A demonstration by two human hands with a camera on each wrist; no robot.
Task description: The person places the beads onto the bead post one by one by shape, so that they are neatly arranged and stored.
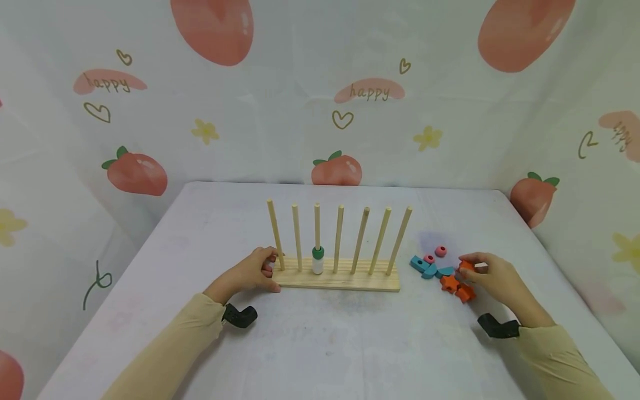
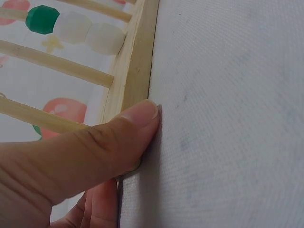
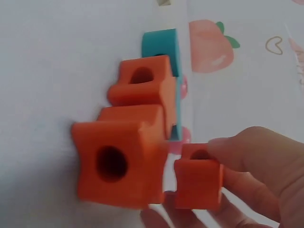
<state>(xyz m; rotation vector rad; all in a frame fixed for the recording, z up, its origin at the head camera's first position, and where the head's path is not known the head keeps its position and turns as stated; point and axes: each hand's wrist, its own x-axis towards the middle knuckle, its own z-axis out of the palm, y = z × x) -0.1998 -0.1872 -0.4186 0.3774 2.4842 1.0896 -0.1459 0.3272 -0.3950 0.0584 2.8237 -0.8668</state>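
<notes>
A wooden base with several upright wooden pegs stands mid-table. My left hand grips its left end, the thumb along the front edge and the other fingers behind. One peg carries a green bead on top of white beads. At the right, my right hand pinches an orange star-shaped bead between thumb and fingers. Two more orange star-shaped beads, one nearer and one farther in the right wrist view, lie just beside it.
Blue beads, some half-round, lie between the orange beads and the base. Two pink beads sit behind them. The table wears a white cloth, and a patterned backdrop rises at its far edge.
</notes>
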